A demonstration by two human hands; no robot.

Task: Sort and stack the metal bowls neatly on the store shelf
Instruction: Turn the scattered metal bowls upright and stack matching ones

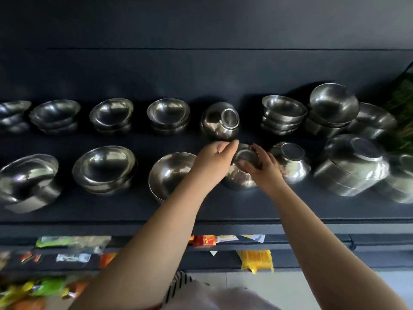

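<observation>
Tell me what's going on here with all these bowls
A person is sorting metal bowls on a dark shelf. Both hands are on one upturned bowl in the front row: the right hand grips its base, and the left hand holds it from the other side. To the left, the bowls already sit in upright stacks. To the right, several upturned bowls and leaning piles look unsorted.

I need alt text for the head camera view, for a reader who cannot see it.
Both hands, left hand and right hand, hold an upturned metal bowl on a dark store shelf, among two rows of stacked metal bowls.
</observation>
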